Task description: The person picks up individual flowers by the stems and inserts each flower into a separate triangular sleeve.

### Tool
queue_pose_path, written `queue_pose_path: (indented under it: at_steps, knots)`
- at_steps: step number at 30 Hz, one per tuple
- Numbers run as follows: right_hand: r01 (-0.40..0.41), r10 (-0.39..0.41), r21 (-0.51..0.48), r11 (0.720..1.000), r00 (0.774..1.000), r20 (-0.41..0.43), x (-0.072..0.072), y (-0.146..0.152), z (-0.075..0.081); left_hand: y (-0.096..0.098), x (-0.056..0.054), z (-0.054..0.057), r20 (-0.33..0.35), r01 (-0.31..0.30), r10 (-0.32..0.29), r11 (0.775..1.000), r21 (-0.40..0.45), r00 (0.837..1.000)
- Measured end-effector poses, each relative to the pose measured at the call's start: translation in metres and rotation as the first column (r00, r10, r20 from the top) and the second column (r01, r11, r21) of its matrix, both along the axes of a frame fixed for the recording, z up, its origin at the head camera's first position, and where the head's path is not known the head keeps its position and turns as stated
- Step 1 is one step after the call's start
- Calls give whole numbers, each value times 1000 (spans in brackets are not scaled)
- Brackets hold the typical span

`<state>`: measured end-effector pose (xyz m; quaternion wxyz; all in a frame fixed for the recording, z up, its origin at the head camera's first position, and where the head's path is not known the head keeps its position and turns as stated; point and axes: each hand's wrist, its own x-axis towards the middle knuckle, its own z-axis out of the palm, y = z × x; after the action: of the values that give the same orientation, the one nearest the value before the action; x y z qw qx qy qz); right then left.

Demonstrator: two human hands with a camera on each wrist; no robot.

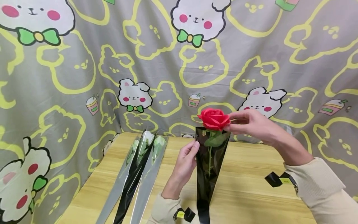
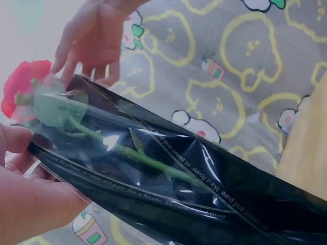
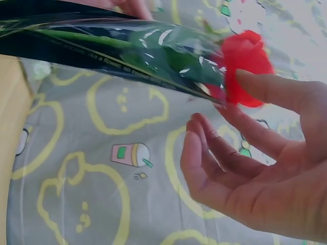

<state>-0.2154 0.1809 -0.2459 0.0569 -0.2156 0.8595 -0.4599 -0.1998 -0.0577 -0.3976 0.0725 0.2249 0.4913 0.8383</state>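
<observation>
A red rose [image 1: 214, 119] stands in a narrow black flower sleeve [image 1: 203, 186] with a clear front. Its bloom is above the sleeve's mouth, while the green stem [image 2: 163, 167] and leaf show through the film. My left hand [image 1: 184, 161] grips the sleeve's left edge near the top, thumb in front. From the right, my right hand [image 1: 253, 126] pinches the side of the bloom between thumb and forefinger. In the right wrist view, the thumb [image 3: 271, 91] lies against the petals and the other fingers are loosely bent below.
Three wrapped white roses lie to the left on the wooden table [image 1: 246, 174]: one in a black sleeve [image 1: 131, 183], with clear-grey sleeves [image 1: 146, 193] on either side. A grey cartoon-print curtain [image 1: 156, 68] hangs behind the table and along its left side.
</observation>
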Motion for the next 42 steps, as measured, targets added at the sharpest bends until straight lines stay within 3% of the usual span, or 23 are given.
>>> queue_pose_path:
  at_steps: [5, 13, 17, 23, 28, 33, 38, 40, 42]
  knots:
    - [43, -45, -103, 994, 999, -22, 12, 12, -16, -1, -1, 2, 11, -16, 16, 1000, 8, 1000]
    - [89, -100, -120, 989, 991, -93, 19, 7, -44, 1, -1, 9, -16, -22, 22, 1000, 23, 1000]
    - [89, -107, -136, 987, 986, -131, 19, 3, -46, 0, -1, 12, -27, -39, 38, 999, -26, 999]
    - [137, -161, -199, 970, 981, -112, 27, 3, -40, -4, 0, 24, -38, -68, 65, 994, -81, 997]
    - [158, -198, -257, 954, 970, -139, 32, 2, -40, -7, 0, 38, -93, -143, 130, 979, -148, 987]
    - [182, -254, -301, 936, 942, -219, 34, -2, -37, -6, -3, 56, -208, -306, 275, 943, -132, 939]
    - [204, -302, -328, 922, 910, -283, 35, -11, -33, -2, -4, 73, -290, -482, 424, 859, -173, 858]
    - [214, -326, -361, 908, 900, -288, 36, -11, -31, -1, -5, 78, -304, -517, 457, 841, -158, 836]
    - [215, -338, -389, 896, 898, -282, 37, -11, -29, -1, -6, 81, -317, -516, 457, 846, -133, 831]
